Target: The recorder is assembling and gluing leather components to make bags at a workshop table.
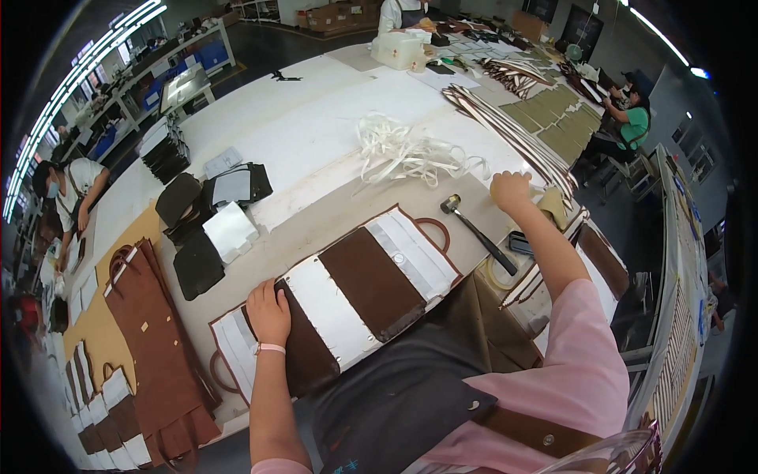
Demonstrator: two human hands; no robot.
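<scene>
In front of me lies a long bag panel (365, 280) of brown and white sections, edged in brown, with a looped handle (435, 231) at its far right end and another at its left end. My left hand (270, 314) rests flat on the panel's left part, fingers stretched out over a white strip and a brown section. Reaching to the right, my right hand (512, 192) has its fingers curled at the table; a yellowish edge shows beside them, but what they hold is mostly hidden. Between the panel and that hand lies a hammer (482, 237) with a black handle.
White ribbon (403, 150) lies tangled beyond the panel. Dark pieces (197, 268) and pale sheets (230, 231) are stacked at left, near brown bag pieces (158, 332). Striped strips (513, 134) run along the right. Co-workers (632, 122) sit and stand around the tables.
</scene>
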